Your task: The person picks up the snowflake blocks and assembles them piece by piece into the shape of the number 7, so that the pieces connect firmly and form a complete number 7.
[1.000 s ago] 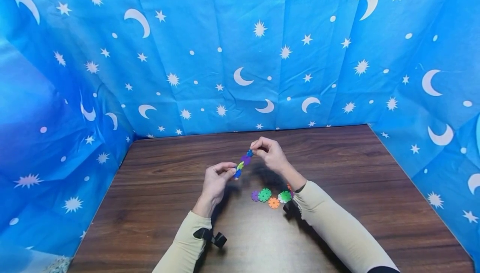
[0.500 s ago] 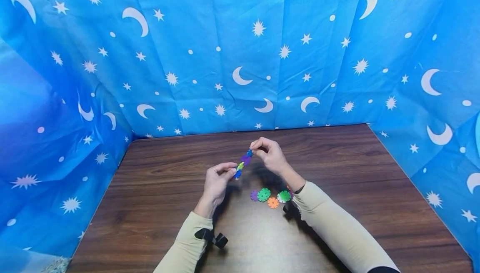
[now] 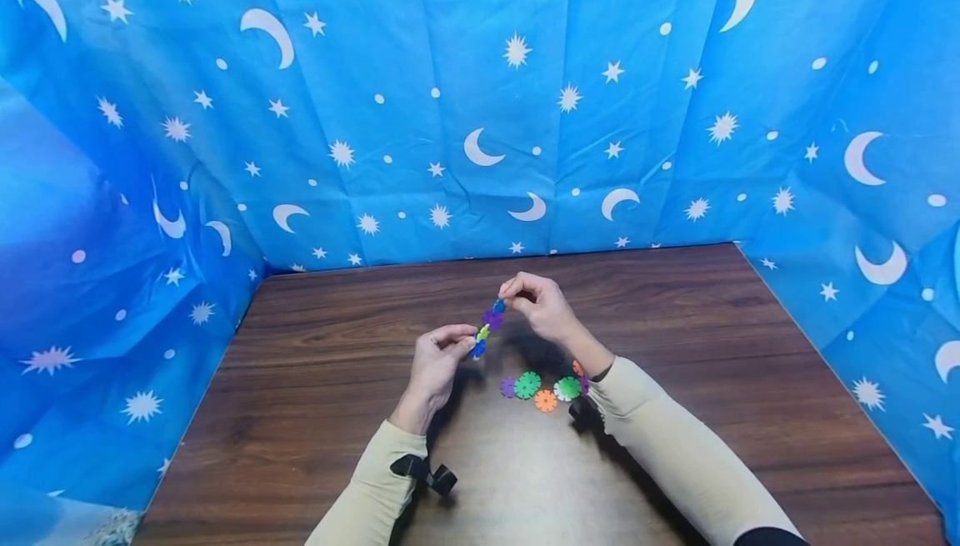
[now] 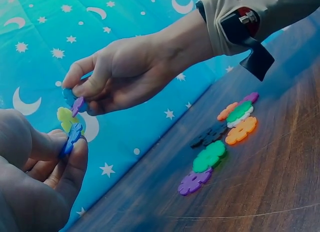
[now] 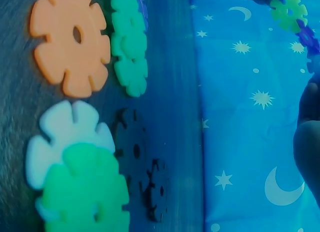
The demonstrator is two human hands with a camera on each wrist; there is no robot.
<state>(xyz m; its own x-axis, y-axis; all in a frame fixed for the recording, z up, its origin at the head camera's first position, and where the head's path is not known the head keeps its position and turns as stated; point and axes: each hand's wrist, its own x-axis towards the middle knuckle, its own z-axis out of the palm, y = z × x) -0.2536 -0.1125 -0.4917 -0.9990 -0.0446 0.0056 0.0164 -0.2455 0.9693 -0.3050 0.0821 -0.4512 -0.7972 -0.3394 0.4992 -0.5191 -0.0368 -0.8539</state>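
A short chain (image 3: 491, 319) of notched discs was stretched between the left hand (image 3: 435, 363) and right hand (image 3: 550, 311), above the table (image 3: 322, 413).
In the head view it slanted from 1 o'clock to 7 o'clock: blue, purple, yellow-green, blue. The right hand pinched the 1 o'clock end, the left hand the 7 o'clock end. Toward 5 o'clock from it, a loose green disc (image 3: 528, 385) met a purple disc (image 3: 507, 388); toward 4 o'clock, another green disc (image 3: 572, 388) overlapped a white disc (image 5: 60, 124).
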